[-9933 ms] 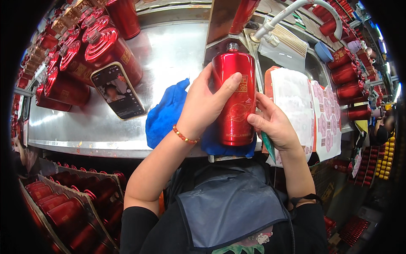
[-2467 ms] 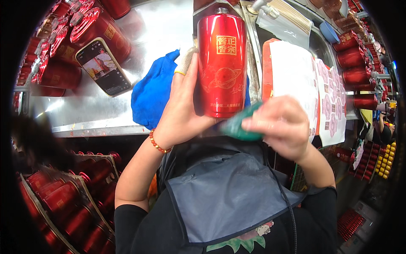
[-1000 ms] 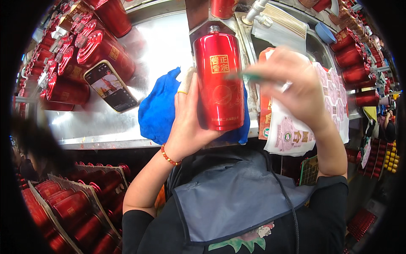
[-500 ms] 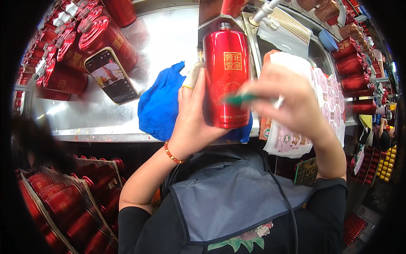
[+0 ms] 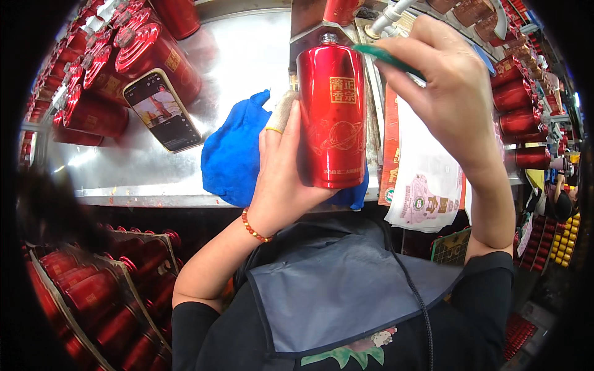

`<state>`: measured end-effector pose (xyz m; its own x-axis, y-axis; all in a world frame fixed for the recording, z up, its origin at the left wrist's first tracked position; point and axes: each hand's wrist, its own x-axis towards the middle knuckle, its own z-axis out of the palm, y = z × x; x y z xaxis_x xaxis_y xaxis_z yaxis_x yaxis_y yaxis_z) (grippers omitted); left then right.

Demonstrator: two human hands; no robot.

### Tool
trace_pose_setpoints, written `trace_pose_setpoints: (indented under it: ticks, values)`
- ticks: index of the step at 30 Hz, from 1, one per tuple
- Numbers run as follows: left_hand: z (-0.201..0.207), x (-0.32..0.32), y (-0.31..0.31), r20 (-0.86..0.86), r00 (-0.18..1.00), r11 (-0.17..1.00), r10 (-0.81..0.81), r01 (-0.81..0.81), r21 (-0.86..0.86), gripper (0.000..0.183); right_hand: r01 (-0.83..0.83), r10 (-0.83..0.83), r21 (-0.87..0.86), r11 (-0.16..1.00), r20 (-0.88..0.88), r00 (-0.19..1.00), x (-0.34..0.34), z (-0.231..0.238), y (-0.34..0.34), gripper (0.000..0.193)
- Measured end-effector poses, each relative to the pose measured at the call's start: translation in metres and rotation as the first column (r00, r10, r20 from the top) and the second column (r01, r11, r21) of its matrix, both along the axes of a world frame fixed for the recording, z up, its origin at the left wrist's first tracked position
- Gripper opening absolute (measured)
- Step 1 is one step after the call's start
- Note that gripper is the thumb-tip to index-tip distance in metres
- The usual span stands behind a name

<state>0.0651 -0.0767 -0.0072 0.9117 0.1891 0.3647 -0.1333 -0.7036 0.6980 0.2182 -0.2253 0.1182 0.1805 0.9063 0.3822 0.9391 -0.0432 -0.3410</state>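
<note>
A glossy red bottle (image 5: 333, 123) with gold markings and a clear, uncapped neck stands nearly upright in the middle. My left hand (image 5: 281, 170) grips it from the left and below, with some fingers hidden behind it; a beige cloth sleeve (image 5: 284, 113) covers one fingertip. My right hand (image 5: 442, 93), up at the bottle's right shoulder, is closed on a slim green tool (image 5: 390, 59). The tool's tip is close to the shoulder; I cannot tell whether it touches. A crumpled blue cloth (image 5: 232, 154) lies beside and beneath the bottle.
To the right, printed white sheets (image 5: 427, 179) lie in a stack. A phone (image 5: 163, 111) leans against several red bottles (image 5: 164, 62) at left on the metal counter (image 5: 238, 55). Racks of red bottles (image 5: 93, 290) stand below left. A white pipe (image 5: 387, 20) rises at the back.
My right hand has moved up with the green tool, from the bottle's lower front to its right shoulder. The ringed planet design there now shows. My left hand and the bottle have hardly moved.
</note>
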Motion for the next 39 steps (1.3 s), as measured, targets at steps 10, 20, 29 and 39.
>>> trace_pose_setpoints:
  ticks: [10, 20, 29, 39]
  values:
    - [0.002, 0.0, 0.001, -0.039, 0.999, 1.0, -0.01, 0.011, 0.012, 0.124, 0.02, -0.027, -0.12, 0.993, -0.056, 0.998, 0.004, -0.001, 0.006, 0.014]
    - [0.005, 0.001, 0.013, -0.052, 0.994, 0.992, -0.097, 0.101, 0.073, 0.125, 0.384, -0.436, 0.216, 0.898, 0.308, 0.846, 0.049, -0.006, -0.027, 0.023]
    - [0.007, -0.002, 0.013, -0.178, 0.98, 0.994, -0.083, 0.094, 0.053, 0.122, 0.259, -0.228, 0.041, 0.965, -0.357, 0.906, 0.014, -0.027, -0.041, 0.021]
    - [0.02, 0.008, 0.02, -0.268, 0.944, 0.977, -0.193, 0.209, 0.034, 0.109, 0.331, -0.213, 0.061, 0.942, -0.654, 0.726, 0.005, -0.07, -0.06, 0.019]
